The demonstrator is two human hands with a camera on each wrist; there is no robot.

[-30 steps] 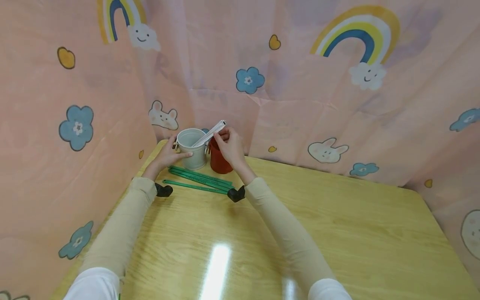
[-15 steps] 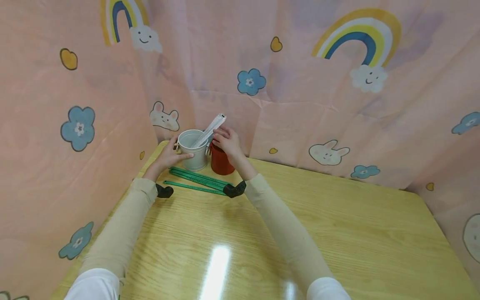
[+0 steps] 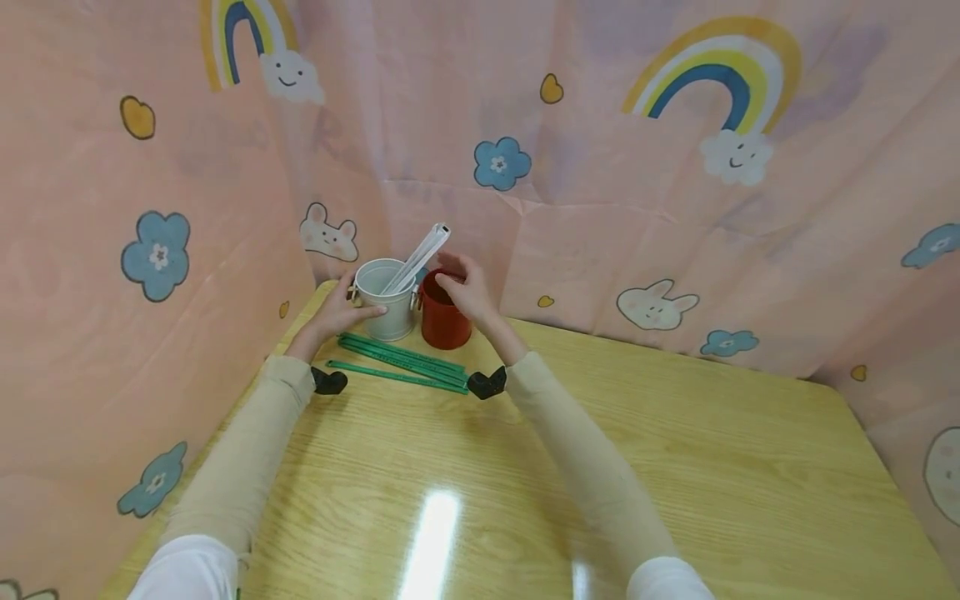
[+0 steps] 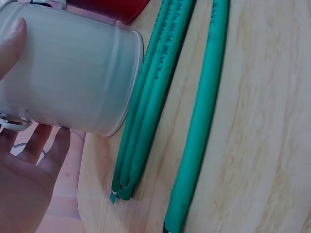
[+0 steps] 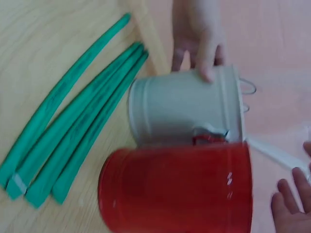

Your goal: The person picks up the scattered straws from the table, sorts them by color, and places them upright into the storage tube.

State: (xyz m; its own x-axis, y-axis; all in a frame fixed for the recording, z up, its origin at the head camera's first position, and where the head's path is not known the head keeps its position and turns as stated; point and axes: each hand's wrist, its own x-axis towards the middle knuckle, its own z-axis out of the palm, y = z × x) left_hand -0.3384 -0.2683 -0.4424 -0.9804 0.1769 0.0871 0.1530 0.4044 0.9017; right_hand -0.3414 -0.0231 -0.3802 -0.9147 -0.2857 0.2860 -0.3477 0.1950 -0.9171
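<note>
My left hand [image 3: 333, 315] grips the white metal bucket [image 3: 388, 321], thumb on its front and fingers at its left side. White slender straw-like sticks [image 3: 422, 254] lean in that bucket, their upper ends slanting out to the right. Beside it stands a red bucket [image 3: 446, 323], upright. My right hand [image 3: 471, 290] hovers at the red bucket's rim with fingers spread and nothing held; the right wrist view shows its fingers [image 5: 286, 194] apart from the sticks. In front of the buckets lie several long green tubes [image 4: 160, 73] with dark printed lettering.
The wooden table [image 3: 637, 442] extends to the right and toward me. A pink patterned curtain [image 3: 585, 242] rises close behind the buckets and along the left edge. Black wrist-camera mounts [image 3: 487, 383] sit under both wrists, the right one near the green tubes' ends.
My right hand has let go of the white sticks and drawn back right over the red bucket. The sticks now stand steeper in the white bucket. My left hand has kept its place.
</note>
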